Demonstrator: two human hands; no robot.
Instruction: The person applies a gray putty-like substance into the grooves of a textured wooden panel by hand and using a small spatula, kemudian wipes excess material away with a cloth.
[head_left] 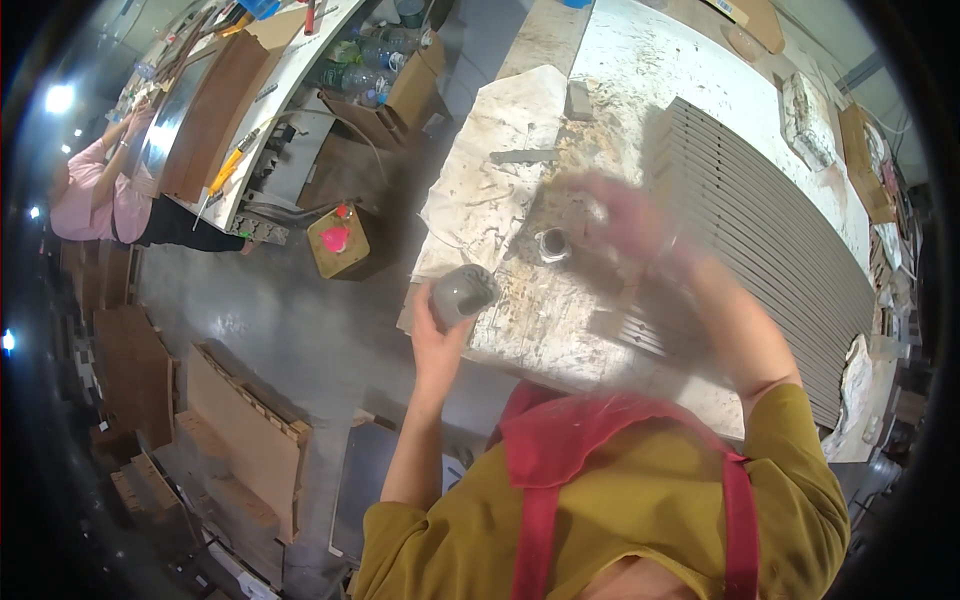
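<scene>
My left hand [437, 332] is wrapped round a rounded grey container [462, 290] at the near left edge of the worktable. Dark grey shows inside its mouth; what that is I cannot make out. Above the table's middle, my right hand [628, 218] is smeared by motion, so its fingers and anything in them cannot be read. Just left of it stands a small round whitish-rimmed pot [552, 245] with a dark opening. A stack of long grey slats [770, 240] lies to the right, partly behind my right forearm.
A stained pale sheet [495, 170] covers the table's left side, with a flat grey strip [524, 156] on it. Leftward on the floor are a yellowish can [338, 255] and a carton of bottles [415, 95]. Another person [100, 195] works at a bench farther left.
</scene>
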